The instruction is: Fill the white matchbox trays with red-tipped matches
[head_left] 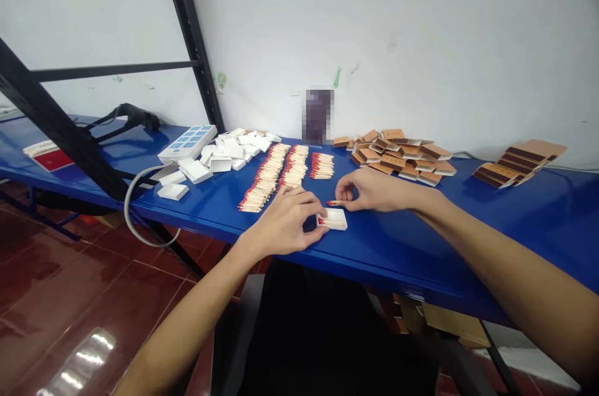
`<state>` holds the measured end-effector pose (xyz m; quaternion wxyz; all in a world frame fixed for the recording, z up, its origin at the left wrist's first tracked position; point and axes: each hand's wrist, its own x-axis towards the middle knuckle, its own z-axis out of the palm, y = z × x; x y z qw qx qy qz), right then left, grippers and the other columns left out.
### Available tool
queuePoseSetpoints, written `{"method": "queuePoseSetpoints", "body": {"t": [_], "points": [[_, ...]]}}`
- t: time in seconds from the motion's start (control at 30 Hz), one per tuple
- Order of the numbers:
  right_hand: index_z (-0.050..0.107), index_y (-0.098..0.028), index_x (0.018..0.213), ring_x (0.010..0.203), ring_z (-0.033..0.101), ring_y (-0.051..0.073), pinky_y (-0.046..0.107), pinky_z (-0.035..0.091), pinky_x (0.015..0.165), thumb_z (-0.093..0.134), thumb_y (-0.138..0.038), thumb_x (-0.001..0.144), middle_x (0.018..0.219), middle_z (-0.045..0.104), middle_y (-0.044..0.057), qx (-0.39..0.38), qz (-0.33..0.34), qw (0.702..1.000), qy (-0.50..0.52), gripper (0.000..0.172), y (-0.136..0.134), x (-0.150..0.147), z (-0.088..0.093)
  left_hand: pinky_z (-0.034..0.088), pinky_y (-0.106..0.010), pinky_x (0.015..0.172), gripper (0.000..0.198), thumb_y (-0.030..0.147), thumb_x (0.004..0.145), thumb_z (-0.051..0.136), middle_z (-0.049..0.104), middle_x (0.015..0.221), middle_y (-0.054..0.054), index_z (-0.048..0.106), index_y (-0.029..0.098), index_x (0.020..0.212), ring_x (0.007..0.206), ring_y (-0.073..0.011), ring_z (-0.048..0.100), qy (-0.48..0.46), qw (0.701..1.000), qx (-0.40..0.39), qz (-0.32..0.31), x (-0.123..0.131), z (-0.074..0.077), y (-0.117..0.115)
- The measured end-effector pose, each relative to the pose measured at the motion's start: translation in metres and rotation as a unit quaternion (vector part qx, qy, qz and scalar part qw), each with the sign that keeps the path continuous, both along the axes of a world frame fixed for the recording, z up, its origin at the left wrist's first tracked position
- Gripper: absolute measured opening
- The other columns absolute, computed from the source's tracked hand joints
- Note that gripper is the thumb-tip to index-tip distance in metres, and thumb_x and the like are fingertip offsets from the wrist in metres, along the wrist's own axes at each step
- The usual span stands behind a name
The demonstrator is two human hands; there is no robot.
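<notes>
My left hand (294, 219) grips the left end of a small white matchbox tray (340, 219) on the blue table. A few red-tipped matches (331, 222) lie inside that tray. Just behind it, my right hand (367, 190) pinches a match or small bunch of matches (336, 202), red heads pointing left; how many it holds I cannot make out. Beyond my hands, loose matches lie in three rows: a long left row (264, 179), a middle row (294, 165) and a short right row (322, 166).
White trays (229, 153) are heaped at back left beside a white power strip (187, 142) with a grey cable (128, 202). Orange matchbox sleeves (397, 156) pile at back right, with flatter sleeves (519, 162) farther right. A black shelf post (60, 115) stands left.
</notes>
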<state>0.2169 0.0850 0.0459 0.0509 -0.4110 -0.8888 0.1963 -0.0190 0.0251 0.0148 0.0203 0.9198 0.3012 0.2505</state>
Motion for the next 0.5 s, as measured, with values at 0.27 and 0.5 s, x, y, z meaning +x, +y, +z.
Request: {"method": "queuePoseSetpoints", "body": {"t": [0.27, 0.5], "points": [[0.068, -0.018, 0.077, 0.062, 0.059, 0.014, 0.024, 0.043, 0.057, 0.060, -0.022, 0.068, 0.068, 0.067, 0.000, 0.003, -0.014, 1.000, -0.018, 0.013, -0.006, -0.008, 0.005, 0.035, -0.038, 0.093, 0.015, 0.035, 0.089, 0.063, 0.068, 0.100, -0.001, 0.067, 0.022, 0.096, 0.095, -0.0194, 0.058, 0.006, 1.000, -0.004, 0.007, 0.000, -0.001, 0.000], [0.066, -0.017, 0.076, 0.062, 0.059, 0.015, 0.025, 0.043, 0.058, 0.060, -0.019, 0.067, 0.068, 0.068, 0.001, 0.006, -0.045, 0.999, 0.002, 0.011, -0.012, -0.008, 0.014, 0.036, -0.039, 0.091, 0.016, 0.035, 0.088, 0.062, 0.067, 0.097, -0.002, 0.060, 0.022, 0.098, 0.098, -0.0229, 0.057, -0.006, 0.999, -0.008, 0.045, 0.000, 0.000, 0.000]]}}
